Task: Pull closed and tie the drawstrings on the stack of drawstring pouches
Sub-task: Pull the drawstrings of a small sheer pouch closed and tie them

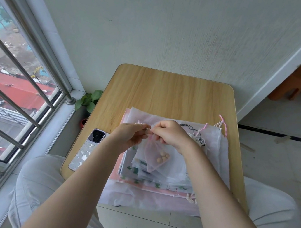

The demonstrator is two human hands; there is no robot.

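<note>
Forearms: both bare, nearest the camera, reaching up from the bottom edge over pale-trousered knees toward the bench [168, 89].
Left hand [131, 133]: fingers curled, fingertips pressed together in a pinch on the pink drawstring [140, 123] at the mouth of the small pouch.
Right hand [170, 133]: fingers curled inward, pinching the same gathered mouth from the other side; fingertips of the two hands nearly meet.
Small pouch [154, 157]: sheer pink, held just above the stack; its mouth is up at the fingers and its closed bottom hangs toward the person, long axis running from the hands down and slightly right. Round tan beads [163, 157] sit inside its lower half.
Stack of pouches [175, 175]: lies flat on the bench directly under the small pouch, white and pink sheets, some with green print; it overhangs the bench's near edge.
Loose cords [221, 124]: pink, white and dark strings at the far right corner of the stack.
Phone [88, 149]: face down on the bench, just left of the stack.
Plant [89, 99]: green leaves on the floor, beyond the bench's left edge.
</note>
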